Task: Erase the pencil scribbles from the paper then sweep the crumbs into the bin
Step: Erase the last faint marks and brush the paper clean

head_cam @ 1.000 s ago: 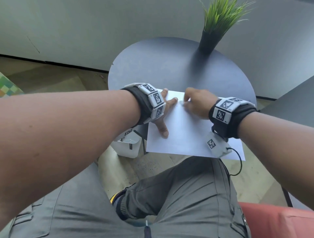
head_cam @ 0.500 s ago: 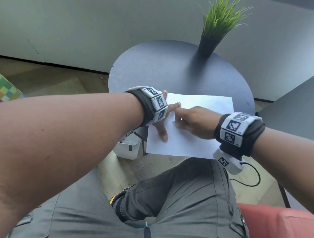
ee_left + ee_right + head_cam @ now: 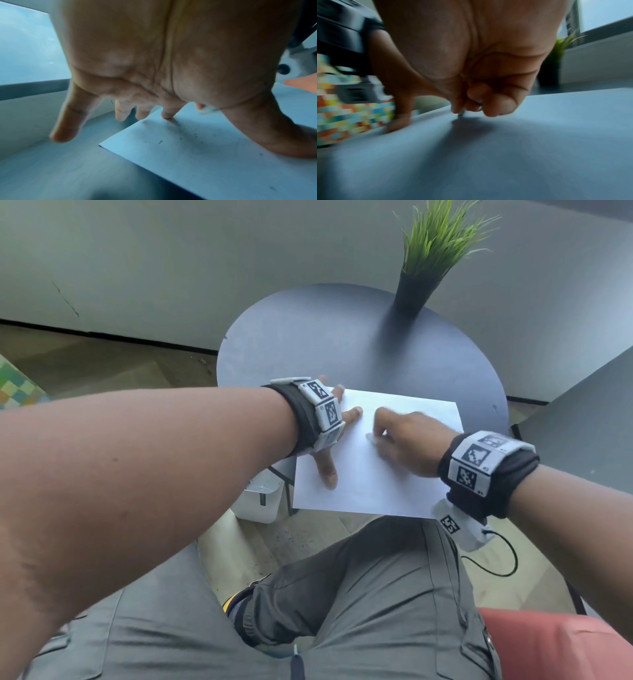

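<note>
Since the earlier frame, the right hand (image 3: 407,440) has shifted from the upper part of the paper (image 3: 370,481) down toward the middle of the sheet, while the left hand (image 3: 329,440) stays planted on the paper's left side. Right-hand fingers (image 3: 494,106) are curled together and pinch a small pale eraser (image 3: 372,438), whose tip touches the sheet; motion blur hides its exact shape. Left-hand fingers (image 3: 169,113) are spread apart and straight: the thumb and one fingertip press on the paper, and the remaining fingers reach past the sheet's upper left edge over the counter (image 3: 308,337).

Paper position: centre of the head view, on the near part of the round dark counter, with its lower edge overhanging the counter rim above the person's lap. In the left wrist view, small dark crumbs (image 3: 160,142) lie scattered on the sheet near the pressing fingertip. No pencil marks can be made out at this resolution.

A white bin (image 3: 260,503) stands on the floor below the counter, at the lower left of the paper. A potted grass plant (image 3: 416,282) stands on the counter in the upper right of the frame, well apart from the sheet
</note>
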